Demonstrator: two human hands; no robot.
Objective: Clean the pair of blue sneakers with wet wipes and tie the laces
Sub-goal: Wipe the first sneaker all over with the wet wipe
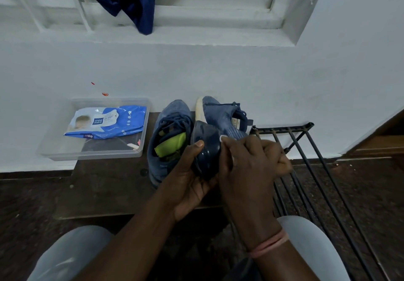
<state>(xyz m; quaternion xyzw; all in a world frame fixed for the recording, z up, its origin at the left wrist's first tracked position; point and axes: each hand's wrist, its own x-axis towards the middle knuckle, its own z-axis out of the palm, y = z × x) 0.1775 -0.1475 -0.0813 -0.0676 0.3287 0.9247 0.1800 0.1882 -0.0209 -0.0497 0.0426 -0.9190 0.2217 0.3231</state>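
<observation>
The held blue knit sneaker with a pale rubber sole is lifted off the dark wooden bench and turned on its side, sole edge facing left, toe pointing away toward the white wall and its glossy dark-blue heel counter nearest the person. Its long axis runs from the hands straight out toward the wall, so any wiping stroke along the upper would travel away from the body.

The left hand cups the heel from below and from the left, thumb laid over the top of the heel counter, fingers curled round it: it grips the shoe. The right hand sits just right of the heel, touching it, fingers curled and pinching a small white wet wipe of which only a corner shows against the heel. Both hands are at the heel; the toe is the far end, and the right hand is the nearer to the knit side panel.

The second blue mesh sneaker with loose laces stands upright on the bench just left of the held sneaker, a yellow-green insert showing inside. Farther left of it lies a clear plastic tray holding a blue-and-white wet-wipe pack. To the right of the held sneaker stands a black metal-bar rack.

Judging from this, cleaning of the heel is in hand; laces look untied on both.
</observation>
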